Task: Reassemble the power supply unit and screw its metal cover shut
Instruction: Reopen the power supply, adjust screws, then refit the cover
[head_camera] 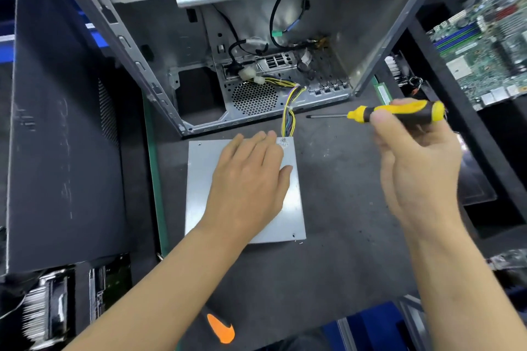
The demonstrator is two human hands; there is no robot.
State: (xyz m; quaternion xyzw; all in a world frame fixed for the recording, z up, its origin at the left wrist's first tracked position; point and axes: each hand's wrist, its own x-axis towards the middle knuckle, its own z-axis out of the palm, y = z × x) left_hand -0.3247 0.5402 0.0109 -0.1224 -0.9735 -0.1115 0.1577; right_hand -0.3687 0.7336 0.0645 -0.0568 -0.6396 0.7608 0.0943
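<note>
Pressing metal cover (199, 179) flat, left hand (251, 179) spread | right hand (413, 157) grips screwdriver (399, 112), tip off cover | risk: cover may shift off screw holes if pressure eases

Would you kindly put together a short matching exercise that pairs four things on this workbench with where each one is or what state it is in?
Things:
1. left hand
2. screwdriver
3. wire bundle
4. motherboard

Places or states:
A. runs from the power supply unit into the open computer case
B. lies at the far right, beyond the dark mat
C. rests flat on the metal cover
D. held above the mat, tip pointing left

Pairs: 1-C, 2-D, 3-A, 4-B

The right hand grips the screwdriver; the metal cover lies on the dark mat in front of the computer case.
</note>
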